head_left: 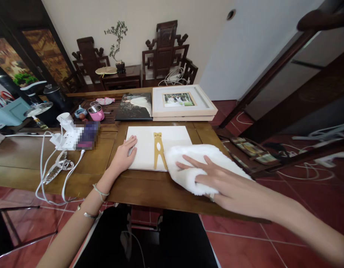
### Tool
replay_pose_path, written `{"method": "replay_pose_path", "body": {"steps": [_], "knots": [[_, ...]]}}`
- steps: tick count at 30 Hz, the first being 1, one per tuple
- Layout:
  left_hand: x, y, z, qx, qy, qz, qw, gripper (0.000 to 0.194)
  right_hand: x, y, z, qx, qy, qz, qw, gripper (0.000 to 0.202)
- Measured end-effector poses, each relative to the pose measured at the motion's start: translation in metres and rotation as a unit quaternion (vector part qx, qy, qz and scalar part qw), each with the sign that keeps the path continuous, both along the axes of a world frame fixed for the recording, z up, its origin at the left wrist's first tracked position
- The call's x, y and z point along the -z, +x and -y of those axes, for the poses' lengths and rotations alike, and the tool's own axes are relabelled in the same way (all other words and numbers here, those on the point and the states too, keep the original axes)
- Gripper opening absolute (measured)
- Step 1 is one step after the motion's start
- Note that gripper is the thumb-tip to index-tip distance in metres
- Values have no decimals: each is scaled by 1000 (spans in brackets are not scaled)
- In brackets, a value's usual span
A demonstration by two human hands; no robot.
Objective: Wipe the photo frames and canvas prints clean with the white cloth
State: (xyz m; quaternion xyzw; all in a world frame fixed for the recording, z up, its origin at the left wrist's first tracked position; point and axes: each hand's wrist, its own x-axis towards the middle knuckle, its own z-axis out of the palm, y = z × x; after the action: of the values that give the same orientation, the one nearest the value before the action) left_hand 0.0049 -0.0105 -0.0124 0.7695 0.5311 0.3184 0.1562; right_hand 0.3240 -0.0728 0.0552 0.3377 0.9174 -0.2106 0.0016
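A flat white rectangular panel (pixel 142 149), possibly an album or framed board, lies on the wooden table in front of me. On its face is a gold, A-shaped figure (pixel 157 150) with what looks like a cat's head at the top. My left hand (pixel 125 154) rests open on the panel's left edge, fingers stretched out. A fluffy white cloth (pixel 183 152) covers the panel's lower right corner and spreads onto the table. My right hand (pixel 208 173) presses on this cloth, fingers partly spread, with a fold of it caught around the fingers.
Behind the panel are a dark photo panel (pixel 135 106) and stacked light wooden frames (pixel 157 113). To the left are a power strip (pixel 70 139) with white cables, a silvery clip-like object (pixel 57 169), a pink cup (pixel 96 111) and a blue container (pixel 14 109). The table's front edge (pixel 160 204) is close to me.
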Motion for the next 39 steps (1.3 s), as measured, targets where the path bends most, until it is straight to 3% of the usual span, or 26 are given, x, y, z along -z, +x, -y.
{"method": "replay_pose_path", "body": {"steps": [3,10,13,16,18,26,29,32,39], "knots": [[0,0,0,-1,0,-2,1000,44,3,-4,-26,17,-15,-24,999,33],[-2,-2,1,7,-6,-3,1000,44,6,-24,-133,79,15,-24,996,22],[-1,-2,1,10,-4,1,1000,43,4,-29,-154,87,23,-35,995,25],[-1,-3,0,8,-2,0,1000,43,6,-31,-151,98,26,-29,994,30],[-1,-3,0,5,-3,-3,1000,43,7,-28,-135,96,23,-20,995,31],[1,-1,-1,-3,1,-4,1000,43,4,-2,-6,26,-17,-40,999,29],[1,0,-1,-4,3,-5,1000,43,5,3,11,13,-22,-44,999,34],[1,-1,-1,-2,3,-6,1000,42,7,-1,-11,38,-21,-52,998,33],[0,-3,0,2,2,-5,1000,42,8,-42,-123,115,68,-46,990,28]]}}
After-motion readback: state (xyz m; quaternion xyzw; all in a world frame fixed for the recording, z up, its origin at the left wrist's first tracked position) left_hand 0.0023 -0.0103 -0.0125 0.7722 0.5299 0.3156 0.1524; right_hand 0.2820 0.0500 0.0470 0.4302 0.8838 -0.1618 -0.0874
